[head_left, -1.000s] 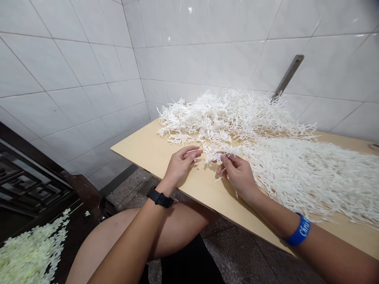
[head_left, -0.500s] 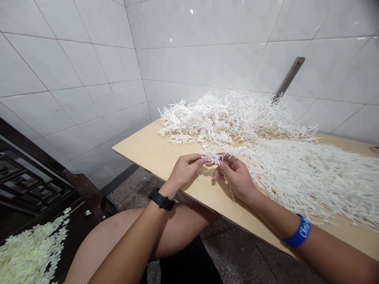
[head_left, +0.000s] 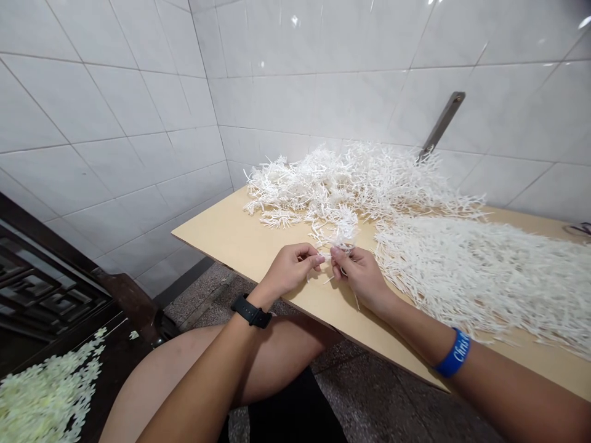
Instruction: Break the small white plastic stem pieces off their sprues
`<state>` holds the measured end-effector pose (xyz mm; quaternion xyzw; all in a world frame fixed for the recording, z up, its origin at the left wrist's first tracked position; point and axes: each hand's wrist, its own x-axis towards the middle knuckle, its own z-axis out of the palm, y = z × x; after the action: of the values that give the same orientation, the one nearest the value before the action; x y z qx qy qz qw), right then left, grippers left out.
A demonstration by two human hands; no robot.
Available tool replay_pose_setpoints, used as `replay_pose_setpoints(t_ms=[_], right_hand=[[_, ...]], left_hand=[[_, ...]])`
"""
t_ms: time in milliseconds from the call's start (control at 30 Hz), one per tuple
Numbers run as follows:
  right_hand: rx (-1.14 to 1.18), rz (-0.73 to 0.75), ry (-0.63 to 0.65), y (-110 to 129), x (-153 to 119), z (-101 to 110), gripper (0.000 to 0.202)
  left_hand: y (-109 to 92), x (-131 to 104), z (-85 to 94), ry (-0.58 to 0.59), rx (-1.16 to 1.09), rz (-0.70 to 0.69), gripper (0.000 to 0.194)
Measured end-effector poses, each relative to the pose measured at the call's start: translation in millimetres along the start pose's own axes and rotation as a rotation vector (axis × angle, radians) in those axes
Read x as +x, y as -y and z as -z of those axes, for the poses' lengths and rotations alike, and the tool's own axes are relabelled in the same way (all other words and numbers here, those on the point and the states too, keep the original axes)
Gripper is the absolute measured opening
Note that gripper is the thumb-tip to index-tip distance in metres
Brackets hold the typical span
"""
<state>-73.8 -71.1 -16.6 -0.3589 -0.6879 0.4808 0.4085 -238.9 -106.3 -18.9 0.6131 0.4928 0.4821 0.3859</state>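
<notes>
My left hand point(head_left: 295, 268), with a black watch on its wrist, pinches part of a white branching plastic sprig point(head_left: 345, 227) between thumb and fingers. Close beside it, my right hand point(head_left: 362, 277) is closed on the same sprig, its thumb and forefinger pressed together. Branches of the sprig spread out above the fingertips. Thin white strands hang below both hands. Just behind them lies a tangled heap of white branching sprigs point(head_left: 323, 178). To the right, a wide mat of loose white stems point(head_left: 480, 271) spreads over the table.
The wooden table point(head_left: 221, 224) stands against a tiled wall, with a metal bracket point(head_left: 442, 126) rising behind the heap. Pale green-white plastic blossoms point(head_left: 50, 394) lie on a dark chair seat at lower left. My legs are under the table's front edge.
My fingertips have drawn a little lower and regripped the sprig, and its branches now point up and away from me. The view has shifted slightly.
</notes>
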Motion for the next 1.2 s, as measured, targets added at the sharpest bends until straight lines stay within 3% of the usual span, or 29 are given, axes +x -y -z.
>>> replay_pose_setpoints(t_ms=[167, 333, 500, 533, 733, 867, 1033, 1200], right_hand=[[-0.036, 0.011, -0.198, 0.0, -2.5, -4.0, 0.048], [-0.124, 0.026, -0.268, 0.8, -0.1, -3.4, 0.05], [0.022, 0.052, -0.55, -3.0, 15.3, 14.4, 0.041], [0.033, 0.072, -0.546, -4.0, 16.8, 16.2, 0.041], [0.061, 0.098, -0.205, -9.5, 8.9, 3.3, 0.044], [-0.014, 0.105, -0.18, -9.3, 7.0, 1.2, 0.044], [-0.112, 0.093, -0.191, -10.3, 5.4, 2.5, 0.038], [-0.255, 0.216, -0.118, -9.3, -0.4, -4.8, 0.035]], left_hand=[[-1.8, 0.9, -4.7, 0.069, 0.001, -0.025, 0.025], [-0.1, 1.9, -7.1, 0.107, -0.014, -0.057, 0.022], [4.1, -0.7, -4.0, 0.154, -0.028, -0.04, 0.02], [4.6, -1.0, -3.8, 0.138, -0.015, -0.039, 0.021], [8.7, 0.1, -9.6, -0.001, 0.092, -0.035, 0.033], [7.4, 0.1, -12.2, -0.052, 0.178, -0.081, 0.038], [-0.4, -0.9, -9.6, 0.023, 0.172, -0.102, 0.034], [-3.1, -2.6, -10.3, 0.033, 0.159, -0.1, 0.038]])
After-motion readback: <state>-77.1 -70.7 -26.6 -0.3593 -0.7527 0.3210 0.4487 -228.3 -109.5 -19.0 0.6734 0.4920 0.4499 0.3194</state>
